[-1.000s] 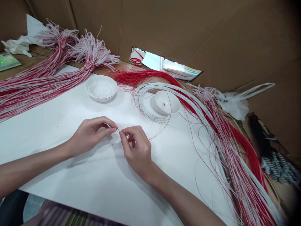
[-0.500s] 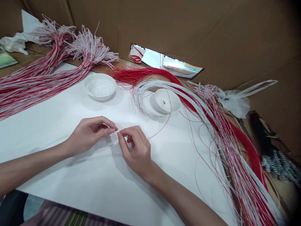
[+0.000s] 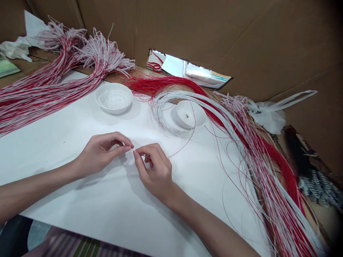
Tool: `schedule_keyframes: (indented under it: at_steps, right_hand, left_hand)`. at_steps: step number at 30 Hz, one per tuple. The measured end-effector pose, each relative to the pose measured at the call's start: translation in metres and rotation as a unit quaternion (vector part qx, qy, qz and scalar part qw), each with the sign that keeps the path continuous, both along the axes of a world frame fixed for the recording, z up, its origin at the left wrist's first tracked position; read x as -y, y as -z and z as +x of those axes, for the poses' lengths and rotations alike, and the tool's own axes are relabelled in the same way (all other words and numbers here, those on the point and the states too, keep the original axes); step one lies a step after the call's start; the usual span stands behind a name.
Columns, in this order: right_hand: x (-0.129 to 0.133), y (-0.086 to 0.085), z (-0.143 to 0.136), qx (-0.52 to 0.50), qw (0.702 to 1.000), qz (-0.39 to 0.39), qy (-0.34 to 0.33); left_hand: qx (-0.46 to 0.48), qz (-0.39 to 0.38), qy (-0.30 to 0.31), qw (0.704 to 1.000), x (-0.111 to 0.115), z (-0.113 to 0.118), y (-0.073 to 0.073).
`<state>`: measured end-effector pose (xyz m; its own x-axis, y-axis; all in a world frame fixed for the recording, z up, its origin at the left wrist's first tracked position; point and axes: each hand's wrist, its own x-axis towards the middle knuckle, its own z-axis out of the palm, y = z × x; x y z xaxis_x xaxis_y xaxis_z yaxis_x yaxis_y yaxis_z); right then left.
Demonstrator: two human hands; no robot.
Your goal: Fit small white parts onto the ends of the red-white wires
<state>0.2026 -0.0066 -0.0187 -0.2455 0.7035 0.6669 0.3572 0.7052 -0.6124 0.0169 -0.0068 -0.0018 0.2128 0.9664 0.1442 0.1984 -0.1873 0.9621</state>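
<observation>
pinched piece (image 3: 132, 148) too small to tell, green packet (image 3: 8, 67) cut off left

Open surface: white sheet (image 3: 107, 221), bare at left between left arm (image 3: 53, 178) and upper-left cord bundles (image 3: 48, 94); bare at lower centre, between left arm and right arm (image 3: 203, 223).

Obstructions: white-filled bowl (image 3: 115, 111), upper left of centre; second bowl (image 3: 184, 124), upper centre, white strands (image 3: 184, 94) curving around it; loose red strands (image 3: 220, 159), right of centre; red-and-white bundle (image 3: 273, 200) down right side; cardboard wall (image 3: 200, 32) across top.
</observation>
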Motion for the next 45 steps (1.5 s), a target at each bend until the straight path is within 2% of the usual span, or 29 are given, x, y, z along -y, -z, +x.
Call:
schedule_keyframes:
  at_steps: [8, 19, 31, 35, 42, 45]
  right_hand:
    - [0.0011, 0.0012, -0.0004, 0.010, 1.000, 0.014, -0.002]
    - [-0.0004, 0.0028, -0.0006, 0.000, 0.999, 0.033, -0.009]
    - [-0.0009, 0.0035, 0.0005, 0.008, 0.999, 0.025, -0.025]
    - [-0.0008, 0.0028, 0.0001, 0.016, 0.999, 0.020, -0.021]
    - [0.0001, 0.0056, 0.0004, 0.037, 0.999, 0.016, -0.022]
    - [0.0001, 0.0075, 0.0006, 0.048, 0.999, 0.005, -0.012]
  left_hand:
    - [-0.008, 0.054, 0.021, 0.998, -0.0010, -0.0022, 0.0055]
    - [0.009, 0.042, 0.047, 0.998, -0.0016, -0.0017, 0.0044]
    - [-0.012, 0.045, 0.042, 0.998, -0.0012, -0.0026, 0.0029]
    - [-0.038, 0.053, 0.046, 0.997, -0.0029, -0.0047, 0.0034]
    - [-0.117, 0.142, 0.061, 0.981, -0.0050, -0.0065, 0.0005]
    - [-0.140, 0.145, 0.057, 0.978, -0.0057, -0.0071, -0.0002]
